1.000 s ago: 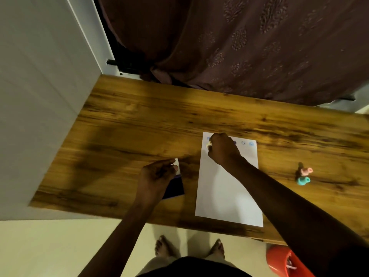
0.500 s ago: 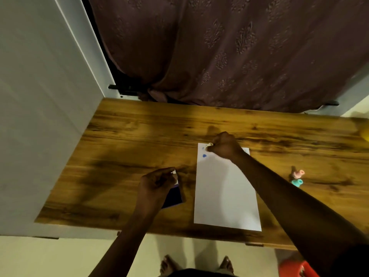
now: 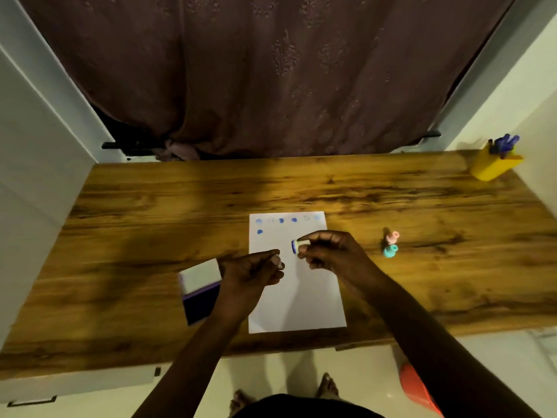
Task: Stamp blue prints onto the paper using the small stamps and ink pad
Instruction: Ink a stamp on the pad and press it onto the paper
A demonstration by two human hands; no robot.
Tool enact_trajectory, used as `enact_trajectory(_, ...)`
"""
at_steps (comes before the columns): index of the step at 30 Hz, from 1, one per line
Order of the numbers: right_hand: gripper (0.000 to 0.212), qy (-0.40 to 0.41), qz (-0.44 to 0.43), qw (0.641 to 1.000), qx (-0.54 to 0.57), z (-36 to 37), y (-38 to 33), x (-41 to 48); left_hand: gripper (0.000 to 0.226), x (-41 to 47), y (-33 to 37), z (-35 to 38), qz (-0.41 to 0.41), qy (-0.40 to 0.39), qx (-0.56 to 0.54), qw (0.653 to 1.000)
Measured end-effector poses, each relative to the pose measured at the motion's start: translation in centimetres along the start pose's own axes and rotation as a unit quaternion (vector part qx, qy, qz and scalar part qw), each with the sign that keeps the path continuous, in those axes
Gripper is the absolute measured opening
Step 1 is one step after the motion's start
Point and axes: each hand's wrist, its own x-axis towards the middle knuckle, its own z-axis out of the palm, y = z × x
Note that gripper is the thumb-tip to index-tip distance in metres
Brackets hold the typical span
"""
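**Stamp lifted off the sheet, inked face turned toward the pad**

The right hand [image 3: 328,251] pinches a small pale stamp [image 3: 300,245] between thumb and fingertips, held sideways above the paper [image 3: 301,297] with its blue-stained face pointing to 9 o'clock. That tilt suits a check of the ink, or a swing across to the ink pad [image 3: 200,292], which lies open just beside the sheet's edge at 9 o'clock, its white lid folded back toward 12 and the dark pad facing up. The left hand [image 3: 251,274] hovers over the gap between pad and paper, fingers curled narrow with nothing visibly in them; it sits close enough to steady the pad for a dab.

The paper lies lengthwise on the wooden desk [image 3: 150,206]. A row of blue prints [image 3: 281,220] runs along its 12 o'clock edge, some faint, and a single print [image 3: 259,232] starts a second row beneath. Most of the sheet is blank, so the task looks early.

Two spare stamps, a pink stamp [image 3: 392,236] and a teal stamp [image 3: 390,251], wait at 3 o'clock of the paper, within the right hand's reach. A yellow pen holder [image 3: 494,164] stands well apart at 2 o'clock.
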Motion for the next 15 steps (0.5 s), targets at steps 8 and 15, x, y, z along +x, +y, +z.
enact_trajectory(8, 0.019, 0.017, -0.061, 0.996, -0.061, -3.1, 1.8, -3.9, 0.021, -0.1, 0.9, 5.0, 0.052, -0.071, 0.04, 0.995)
enact_trajectory(15, 0.017, 0.024, -0.068, 0.996, -0.058, -5.9, 2.3, -5.3, 0.019, 0.2, 0.7, 7.6, 0.044, -0.118, 0.04, 0.991)
